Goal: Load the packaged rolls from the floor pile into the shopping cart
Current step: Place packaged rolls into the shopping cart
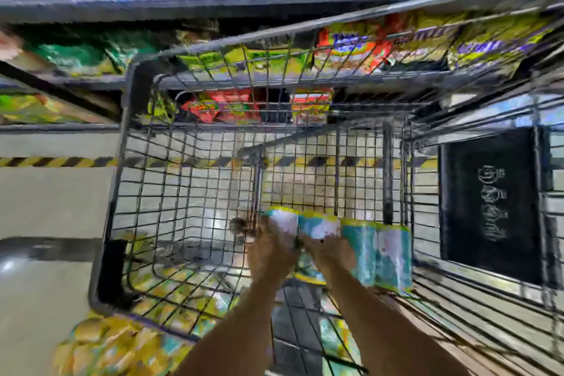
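Note:
A grey wire shopping cart (122,180) fills the middle of the blurred head view. Inside its basket, at the near right, a teal and yellow package of rolls (378,250) is held above the basket floor. My left hand (268,250) grips the package's left end. My right hand (332,250) grips it near the middle. Both forearms reach in over the cart's near side. More yellow packaged rolls (103,345) lie on the floor at the lower left, partly seen through the cart's wire.
Shelves (213,9) stocked with bright snack bags run across the top behind the cart. A yellow and black striped line (55,161) crosses the pale floor. A dark panel (488,201) with white symbols stands at the right beyond the cart's side.

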`<state>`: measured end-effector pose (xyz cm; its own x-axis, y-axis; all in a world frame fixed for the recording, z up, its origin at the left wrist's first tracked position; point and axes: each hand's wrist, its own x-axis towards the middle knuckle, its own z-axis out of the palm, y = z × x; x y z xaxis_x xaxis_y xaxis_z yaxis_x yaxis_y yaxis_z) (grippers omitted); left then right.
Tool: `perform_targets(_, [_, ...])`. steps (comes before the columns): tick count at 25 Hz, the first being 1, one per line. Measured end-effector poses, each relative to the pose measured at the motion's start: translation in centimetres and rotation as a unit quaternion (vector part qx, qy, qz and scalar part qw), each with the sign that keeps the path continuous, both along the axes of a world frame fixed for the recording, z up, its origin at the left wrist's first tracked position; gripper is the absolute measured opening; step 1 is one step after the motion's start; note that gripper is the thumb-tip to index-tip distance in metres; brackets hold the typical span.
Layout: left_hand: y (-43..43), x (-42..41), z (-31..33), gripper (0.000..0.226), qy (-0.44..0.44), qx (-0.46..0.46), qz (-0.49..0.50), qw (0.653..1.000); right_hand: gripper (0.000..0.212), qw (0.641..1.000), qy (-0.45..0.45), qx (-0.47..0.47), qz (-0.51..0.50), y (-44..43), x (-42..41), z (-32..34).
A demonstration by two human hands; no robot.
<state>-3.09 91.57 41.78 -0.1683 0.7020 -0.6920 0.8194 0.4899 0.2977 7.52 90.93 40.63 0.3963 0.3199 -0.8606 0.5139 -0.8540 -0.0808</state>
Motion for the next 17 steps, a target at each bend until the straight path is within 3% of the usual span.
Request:
perform_targets(6, [-0.7,1.2,-1.6,0.073,0.008,0.019,0.009,1.000,0.063,0.998,-0.065,0.004,-0.002,-1.0,-0.4,-1.9])
perform_targets(9, [-0.6,0.9,-1.7,0.074,0.025,0.020,-0.032,0.999,0.061,0.999,-0.044,0.014,-0.004,-1.4,-0.5,-2.0])
perform_targets(12, [-0.4,0.6,-1.9,0.072,0.011,0.008,-0.027,1.000,0.058,0.997,-0.016,0.028,0.071,-1.2,0.7,-1.9])
perform_targets(17, [0.9,0.7,-1.0,0.066,0.004,-0.015,-0.067,0.998,0.059,0.978,-0.058,0.023,0.200,0.0,2.2,0.2])
